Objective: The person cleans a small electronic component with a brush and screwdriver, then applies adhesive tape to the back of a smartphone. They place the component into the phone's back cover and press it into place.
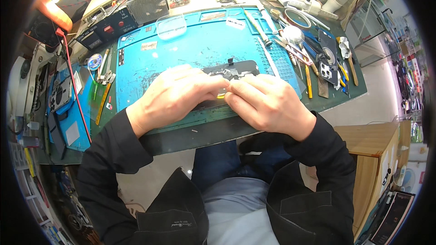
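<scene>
— Where's the phone?

— Opened smartphone [234,69], dark and flat, lies on the blue silicone mat [190,45], mostly under the hands. Left hand [170,96] curls over its near left part; right hand [268,102] is pinched at the middle, fingertips meeting. What they pinch — can't tell.

— Risk?

— A thin flex ribbon could tear if tugged. Hard metal tweezers [290,47] lie far right; smooth mat, tiny parts may slide.

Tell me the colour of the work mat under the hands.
Bright blue mat, clearest in the head view, with both hands over its near edge.
</scene>
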The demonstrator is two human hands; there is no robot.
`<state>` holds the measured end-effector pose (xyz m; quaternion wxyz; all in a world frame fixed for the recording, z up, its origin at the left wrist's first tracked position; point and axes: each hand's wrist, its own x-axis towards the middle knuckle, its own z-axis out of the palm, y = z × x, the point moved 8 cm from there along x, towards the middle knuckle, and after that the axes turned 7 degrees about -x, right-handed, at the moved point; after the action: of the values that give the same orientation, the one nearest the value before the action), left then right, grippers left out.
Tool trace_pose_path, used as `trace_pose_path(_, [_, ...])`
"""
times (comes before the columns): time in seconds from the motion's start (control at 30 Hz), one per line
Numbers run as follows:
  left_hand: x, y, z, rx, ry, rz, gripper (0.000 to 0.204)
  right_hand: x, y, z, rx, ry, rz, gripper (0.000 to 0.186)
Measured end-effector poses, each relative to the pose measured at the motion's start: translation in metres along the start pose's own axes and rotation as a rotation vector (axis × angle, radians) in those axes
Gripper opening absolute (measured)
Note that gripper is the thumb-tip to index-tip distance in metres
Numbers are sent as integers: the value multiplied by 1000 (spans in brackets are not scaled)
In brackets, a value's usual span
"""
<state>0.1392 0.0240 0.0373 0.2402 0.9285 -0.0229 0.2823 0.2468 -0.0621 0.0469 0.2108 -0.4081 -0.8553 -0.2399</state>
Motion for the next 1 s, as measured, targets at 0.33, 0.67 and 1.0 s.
trace_pose_path(0.33, [-1, -3, -1, -14, 65, 37, 41, 0, -2, 4, 9, -40, -15, 14])
trace_pose_path(0.67, [-4, -7, 4, -18, 57, 34, 49, 8, -5, 8, -58, -97, -41, 8])
trace_pose_path(1.0, [-7, -8, 4, -36, 11, -28, 53, 14, -6, 10, -42, -198, -33, 8])
